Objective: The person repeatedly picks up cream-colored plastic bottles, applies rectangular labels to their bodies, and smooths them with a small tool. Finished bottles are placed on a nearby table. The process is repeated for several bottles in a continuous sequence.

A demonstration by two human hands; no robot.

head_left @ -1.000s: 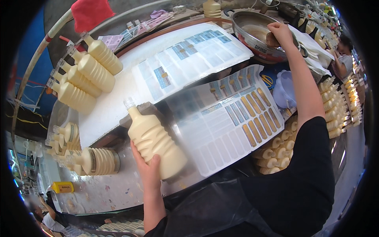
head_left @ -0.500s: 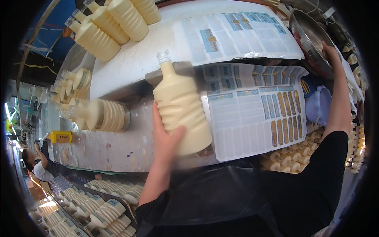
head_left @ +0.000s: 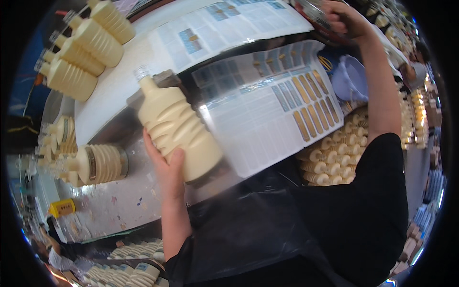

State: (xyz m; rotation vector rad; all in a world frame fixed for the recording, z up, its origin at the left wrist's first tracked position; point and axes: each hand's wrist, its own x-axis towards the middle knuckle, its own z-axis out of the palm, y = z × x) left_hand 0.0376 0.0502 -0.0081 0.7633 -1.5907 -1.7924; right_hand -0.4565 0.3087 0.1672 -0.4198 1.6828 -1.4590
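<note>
A cream ribbed bottle with a clear threaded neck leans in my left hand, its thumb and fingers around the lower left side. The bottle stands over the grey worktop, beside a dark block partly hidden behind its shoulder. At the far right, my right hand is closed, fingers curled, at the round metal basin. Whatever it holds, if anything, is hidden. Between my hands lies a sheet of labels, blue and gold pieces on white backing, with many spots bare.
More cream bottles stand at the far left on a white board carrying another label sheet. Labelled bottles and a yellow container are on the left. A lilac bucket and packed bottles sit at the right.
The whole view has swung, so the table and bottle appear further left and tilted. My right hand is now curled in a fist at the basin. My left hand keeps its grip on the bottle.
</note>
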